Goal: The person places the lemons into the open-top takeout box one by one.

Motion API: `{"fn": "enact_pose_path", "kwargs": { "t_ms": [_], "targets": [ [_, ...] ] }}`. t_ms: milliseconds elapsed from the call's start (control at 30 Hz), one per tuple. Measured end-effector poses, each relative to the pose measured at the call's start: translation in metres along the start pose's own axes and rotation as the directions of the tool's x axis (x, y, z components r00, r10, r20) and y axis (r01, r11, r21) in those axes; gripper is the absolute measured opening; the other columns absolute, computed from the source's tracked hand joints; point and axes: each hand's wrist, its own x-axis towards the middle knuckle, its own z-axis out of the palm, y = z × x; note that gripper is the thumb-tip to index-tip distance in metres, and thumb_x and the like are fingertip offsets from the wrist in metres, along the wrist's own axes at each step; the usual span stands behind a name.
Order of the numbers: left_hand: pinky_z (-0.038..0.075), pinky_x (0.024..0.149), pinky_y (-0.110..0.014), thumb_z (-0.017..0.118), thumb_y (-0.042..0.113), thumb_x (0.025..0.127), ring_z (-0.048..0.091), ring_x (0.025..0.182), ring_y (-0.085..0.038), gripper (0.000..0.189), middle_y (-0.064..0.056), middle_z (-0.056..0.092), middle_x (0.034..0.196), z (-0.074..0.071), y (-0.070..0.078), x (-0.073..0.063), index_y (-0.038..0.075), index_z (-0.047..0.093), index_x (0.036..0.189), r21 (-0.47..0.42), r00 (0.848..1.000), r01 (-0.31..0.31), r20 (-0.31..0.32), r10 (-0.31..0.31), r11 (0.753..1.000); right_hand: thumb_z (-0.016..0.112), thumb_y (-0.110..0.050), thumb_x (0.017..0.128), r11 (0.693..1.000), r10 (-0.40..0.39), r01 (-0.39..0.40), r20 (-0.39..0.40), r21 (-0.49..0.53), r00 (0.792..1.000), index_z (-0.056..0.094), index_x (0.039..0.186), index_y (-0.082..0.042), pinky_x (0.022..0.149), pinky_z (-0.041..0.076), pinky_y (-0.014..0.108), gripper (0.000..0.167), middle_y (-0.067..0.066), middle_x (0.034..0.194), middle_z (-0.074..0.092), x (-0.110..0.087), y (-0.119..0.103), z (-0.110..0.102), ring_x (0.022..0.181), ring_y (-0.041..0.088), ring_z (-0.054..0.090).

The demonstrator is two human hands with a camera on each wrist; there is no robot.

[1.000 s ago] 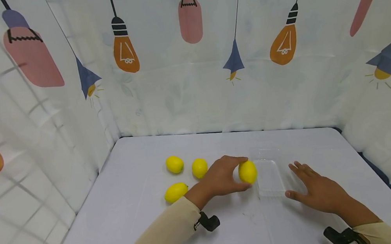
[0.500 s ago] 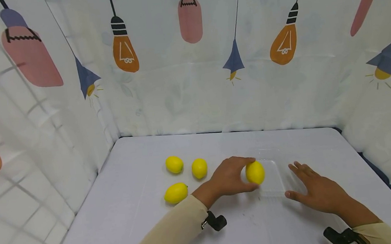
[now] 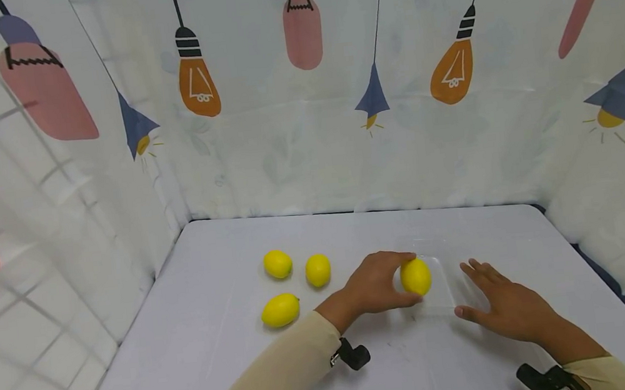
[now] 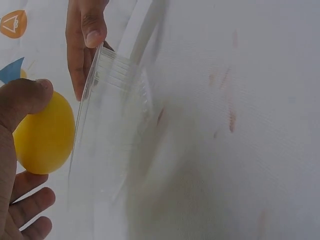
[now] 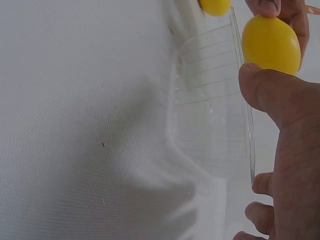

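A yellow lemon [image 3: 416, 277] is pinched between the thumb and fingers of my left hand [image 3: 379, 283]. It hangs over the left part of a clear plastic container [image 3: 440, 286], above its rim; the left wrist view has the lemon [image 4: 46, 135] just outside the rim plane. My right hand [image 3: 506, 305] is spread at the container's right side, fingers extended and holding nothing. In the right wrist view its thumb [image 5: 265, 90] overlaps the container's rim [image 5: 251, 145]; whether it touches, I cannot tell. No lemon shows inside the container.
On the white table [image 3: 205, 368], left of my left hand, lie one lemon [image 3: 278, 264] at the back, another lemon [image 3: 318, 270] beside it, and a third lemon [image 3: 280, 310] nearer the forearm. A lamp-patterned curtain [image 3: 297, 152] stands behind the table.
My left hand has carried the lemon rightward, from the container's left edge to over it, slowing in the last half second. My right hand has stayed in place.
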Motion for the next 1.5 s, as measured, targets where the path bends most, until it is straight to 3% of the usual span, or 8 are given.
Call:
{"fn": "enact_pose_path", "kwargs": {
  "t_ms": [367,1200,1500],
  "targets": [
    [0.035,0.116,-0.03,0.078,0.052,0.087,0.045,0.139,-0.01,0.076,0.012,0.051,0.149,0.004,0.01,0.007,0.024,0.05,0.152,-0.079,0.999,0.01,0.041,-0.007,0.997,0.054,-0.081,0.086,1.0,-0.009,0.009,-0.012,0.001,1.0,0.037,0.157,-0.004,0.089,0.05,0.07,0.106,0.028,0.159,0.034,0.0,0.002,-0.001,0.14,0.052,0.037],
    [0.038,0.112,-0.027,0.077,0.057,0.085,0.05,0.133,-0.008,0.074,0.015,0.055,0.145,0.02,0.022,0.021,0.026,0.054,0.149,0.039,0.999,0.001,0.041,-0.002,0.999,0.056,-0.08,0.086,1.0,-0.02,0.021,-0.027,0.014,0.999,0.036,0.158,-0.005,0.084,0.052,0.069,0.105,0.027,0.159,0.035,-0.001,0.002,0.002,0.138,0.053,0.039],
    [0.037,0.112,-0.025,0.073,0.06,0.086,0.054,0.127,-0.007,0.072,0.015,0.06,0.139,0.027,0.024,0.027,0.026,0.056,0.147,0.144,0.999,-0.03,0.036,0.025,0.989,0.055,-0.08,0.086,1.0,-0.021,0.021,-0.029,0.009,0.999,0.037,0.157,-0.005,0.086,0.051,0.07,0.105,0.027,0.159,0.035,-0.001,0.003,0.004,0.138,0.052,0.04]
  ]
}}
